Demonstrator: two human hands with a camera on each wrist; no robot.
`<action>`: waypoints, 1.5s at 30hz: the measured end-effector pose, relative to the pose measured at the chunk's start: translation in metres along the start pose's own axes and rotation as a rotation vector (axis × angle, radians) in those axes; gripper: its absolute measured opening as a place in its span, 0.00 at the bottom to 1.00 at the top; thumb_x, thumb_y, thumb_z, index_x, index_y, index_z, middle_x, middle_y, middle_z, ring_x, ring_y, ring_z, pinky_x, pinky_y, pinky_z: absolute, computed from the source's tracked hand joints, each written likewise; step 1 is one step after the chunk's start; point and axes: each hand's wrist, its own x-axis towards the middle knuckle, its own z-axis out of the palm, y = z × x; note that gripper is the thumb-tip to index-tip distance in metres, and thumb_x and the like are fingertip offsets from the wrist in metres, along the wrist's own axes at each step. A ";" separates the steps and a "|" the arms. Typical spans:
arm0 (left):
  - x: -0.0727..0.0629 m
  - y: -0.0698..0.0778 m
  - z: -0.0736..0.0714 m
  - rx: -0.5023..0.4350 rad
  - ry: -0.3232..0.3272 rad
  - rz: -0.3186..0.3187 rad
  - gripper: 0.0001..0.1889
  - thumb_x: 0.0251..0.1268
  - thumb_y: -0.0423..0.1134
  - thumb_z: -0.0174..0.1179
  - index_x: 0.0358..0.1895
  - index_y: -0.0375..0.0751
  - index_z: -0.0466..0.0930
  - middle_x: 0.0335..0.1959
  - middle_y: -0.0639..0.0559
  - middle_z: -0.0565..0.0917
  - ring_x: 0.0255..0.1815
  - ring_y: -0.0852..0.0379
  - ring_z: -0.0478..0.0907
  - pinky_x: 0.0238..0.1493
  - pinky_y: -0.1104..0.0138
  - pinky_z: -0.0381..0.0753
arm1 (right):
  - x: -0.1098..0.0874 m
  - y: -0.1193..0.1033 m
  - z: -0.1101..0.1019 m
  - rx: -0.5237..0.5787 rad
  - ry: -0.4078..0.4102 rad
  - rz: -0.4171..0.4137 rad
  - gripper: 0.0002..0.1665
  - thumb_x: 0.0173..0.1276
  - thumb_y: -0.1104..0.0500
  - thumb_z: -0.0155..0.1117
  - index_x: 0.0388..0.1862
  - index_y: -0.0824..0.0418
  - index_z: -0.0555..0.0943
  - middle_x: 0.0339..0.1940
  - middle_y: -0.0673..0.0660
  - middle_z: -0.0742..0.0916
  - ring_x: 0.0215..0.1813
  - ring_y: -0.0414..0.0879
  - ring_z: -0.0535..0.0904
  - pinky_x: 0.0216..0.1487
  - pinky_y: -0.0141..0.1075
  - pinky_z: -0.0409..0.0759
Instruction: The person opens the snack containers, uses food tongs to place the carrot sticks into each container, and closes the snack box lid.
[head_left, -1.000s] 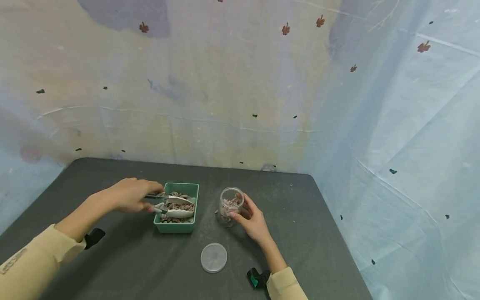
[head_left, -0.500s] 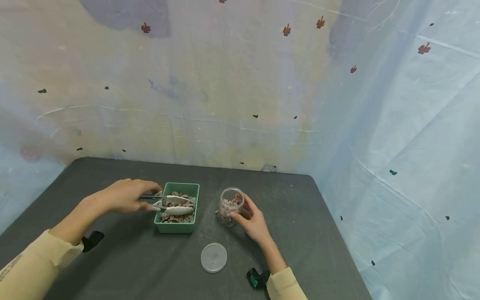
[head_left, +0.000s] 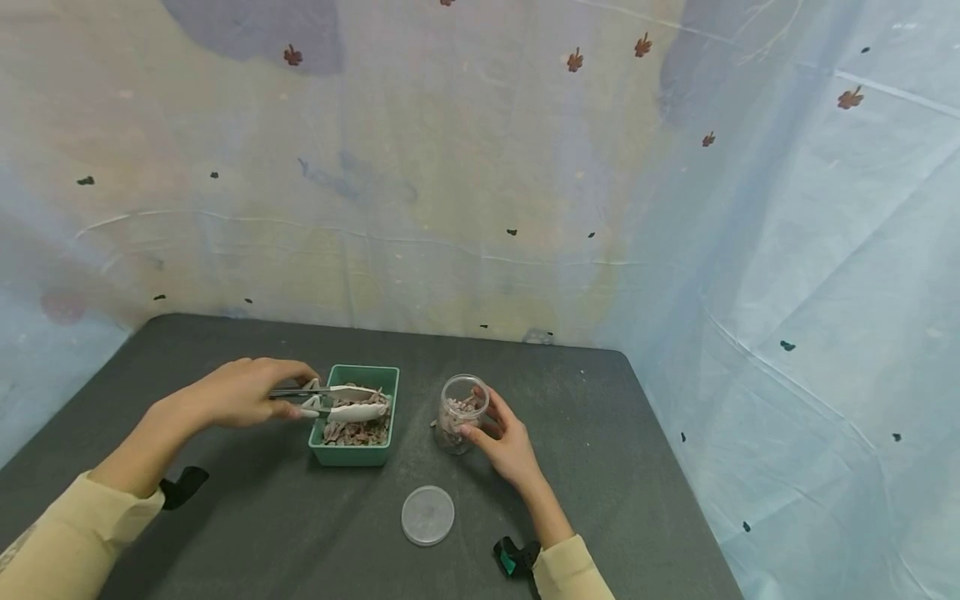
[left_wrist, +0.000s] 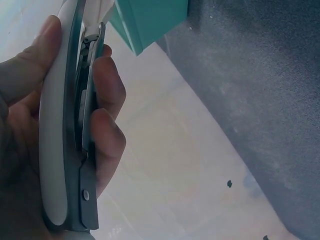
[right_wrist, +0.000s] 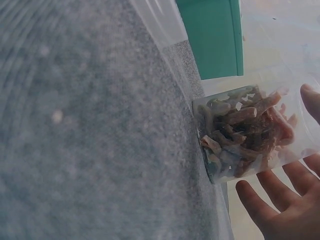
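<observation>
My left hand grips a pair of tongs with white tips and dark metal arms. Those tips lie over small brownish-pink strips inside a green rectangular box. In the left wrist view the tongs' handle sits between thumb and curled fingers. My right hand holds a clear jar upright on the table, thumb on the near side and fingers round the far side. Similar strips fill part of the jar, as the right wrist view shows. Its mouth is uncovered.
A round translucent lid lies flat on the dark table, in front of the box and jar. Behind the table hangs a pale patterned sheet, which continues along the right side.
My left hand has drawn slightly left, and the tongs' tips have come closer together over the strips. The right hand and the jar stay where they were.
</observation>
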 end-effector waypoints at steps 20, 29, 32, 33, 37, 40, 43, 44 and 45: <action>-0.010 -0.006 -0.009 -0.031 0.079 -0.053 0.26 0.70 0.49 0.70 0.67 0.46 0.79 0.57 0.49 0.84 0.53 0.45 0.84 0.48 0.44 0.82 | 0.001 0.003 0.001 -0.006 0.006 -0.002 0.43 0.71 0.62 0.73 0.81 0.52 0.66 0.77 0.56 0.75 0.76 0.56 0.72 0.69 0.53 0.76; -0.007 -0.003 -0.017 -0.074 0.111 -0.039 0.26 0.71 0.49 0.69 0.68 0.46 0.79 0.59 0.48 0.84 0.56 0.43 0.83 0.49 0.44 0.82 | 0.001 0.003 0.001 -0.012 0.011 -0.004 0.43 0.71 0.62 0.73 0.81 0.52 0.67 0.77 0.56 0.75 0.76 0.56 0.72 0.69 0.54 0.76; -0.005 -0.001 -0.020 -0.082 0.118 -0.033 0.25 0.71 0.49 0.69 0.68 0.48 0.79 0.59 0.49 0.84 0.54 0.47 0.84 0.47 0.48 0.83 | 0.001 0.003 0.001 -0.014 0.012 -0.004 0.43 0.71 0.61 0.73 0.81 0.52 0.67 0.77 0.56 0.75 0.76 0.56 0.72 0.69 0.55 0.76; -0.004 0.000 -0.021 -0.089 0.119 -0.031 0.25 0.71 0.49 0.69 0.68 0.48 0.79 0.59 0.49 0.84 0.53 0.49 0.84 0.46 0.50 0.83 | 0.001 0.003 0.001 -0.013 0.012 -0.004 0.43 0.71 0.61 0.73 0.81 0.52 0.67 0.77 0.56 0.75 0.76 0.56 0.72 0.69 0.55 0.76; 0.002 0.006 -0.023 -0.108 0.126 -0.019 0.25 0.71 0.47 0.69 0.68 0.48 0.79 0.60 0.49 0.84 0.48 0.55 0.84 0.41 0.56 0.81 | 0.001 0.003 0.001 -0.012 0.012 -0.004 0.43 0.71 0.62 0.73 0.81 0.53 0.67 0.77 0.57 0.75 0.76 0.57 0.72 0.69 0.55 0.76; 0.006 0.012 -0.024 -0.116 0.138 -0.003 0.24 0.71 0.47 0.69 0.67 0.48 0.79 0.60 0.48 0.84 0.50 0.53 0.84 0.41 0.56 0.81 | 0.001 0.002 0.001 -0.012 0.009 0.004 0.43 0.71 0.61 0.74 0.81 0.53 0.66 0.77 0.57 0.75 0.76 0.57 0.72 0.69 0.55 0.76; 0.011 0.017 -0.024 -0.131 0.143 0.002 0.24 0.71 0.48 0.69 0.67 0.49 0.79 0.60 0.49 0.84 0.50 0.51 0.84 0.42 0.56 0.81 | 0.001 0.002 0.001 -0.018 0.007 0.008 0.43 0.71 0.61 0.73 0.82 0.54 0.66 0.77 0.58 0.75 0.75 0.57 0.72 0.69 0.54 0.76; 0.012 0.018 -0.024 -0.137 0.142 0.008 0.24 0.71 0.47 0.69 0.68 0.49 0.79 0.60 0.48 0.84 0.50 0.51 0.84 0.42 0.56 0.81 | 0.001 0.002 0.001 -0.019 0.007 0.010 0.43 0.71 0.61 0.73 0.82 0.54 0.66 0.77 0.58 0.75 0.75 0.57 0.72 0.69 0.54 0.76; 0.014 0.020 -0.024 -0.145 0.140 0.013 0.25 0.71 0.48 0.69 0.68 0.48 0.79 0.61 0.48 0.84 0.50 0.51 0.84 0.41 0.56 0.80 | 0.001 0.002 0.001 -0.021 0.008 0.009 0.43 0.71 0.61 0.73 0.82 0.54 0.66 0.77 0.58 0.75 0.75 0.57 0.72 0.69 0.54 0.76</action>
